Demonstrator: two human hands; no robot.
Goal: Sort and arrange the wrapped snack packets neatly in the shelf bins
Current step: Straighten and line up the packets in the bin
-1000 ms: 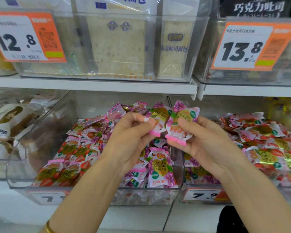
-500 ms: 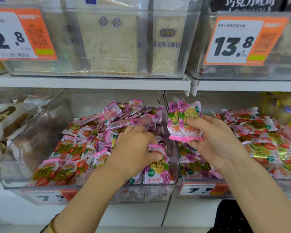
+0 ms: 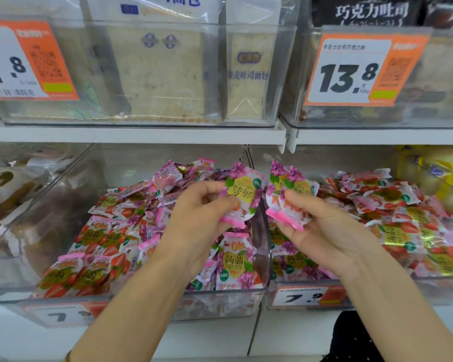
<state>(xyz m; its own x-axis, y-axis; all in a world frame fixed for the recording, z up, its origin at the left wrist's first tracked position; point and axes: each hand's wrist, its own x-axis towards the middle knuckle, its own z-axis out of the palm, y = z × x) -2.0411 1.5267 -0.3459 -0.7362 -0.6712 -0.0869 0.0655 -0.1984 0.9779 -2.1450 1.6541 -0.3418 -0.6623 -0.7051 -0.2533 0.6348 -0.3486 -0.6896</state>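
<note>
Since the sorting turns on which bin each flavour belongs in, the layout comes first. Under the white shelf board (image 3: 141, 135), two clear plastic bins stand side by side with their walls together. The left clear bin (image 3: 220, 304) holds a mixed heap, with red strawberry-print packets (image 3: 71, 275) toward its left and front and purple grape-print packets (image 3: 236, 262) against its right wall. The right clear bin (image 3: 442, 291) has a purple grape pile (image 3: 290, 259) at its left end and a red strawberry pile (image 3: 403, 205) across the rest.

The left hand (image 3: 194, 220) is raised over the right end of the left bin. Its fingers and thumb pinch a single purple grape packet (image 3: 243, 186), which stands nearly upright with its pink sealed edge down and its long axis leaning a little to the right. The right hand (image 3: 322, 231), palm up just past the shared wall, grips a pair of purple packets (image 3: 293, 181) stacked together, pink seams also down. Single and pair are near each other but apart, with the dividing wall below the gap.

The single packet lies directly left of the right hand at about the same height, so a short sideways pass would probably add it to the stack. The right hand is the nearer one to the grape pile, which sits just below it and slightly toward the person. That pile looks like the likely place for all three packets.
</note>
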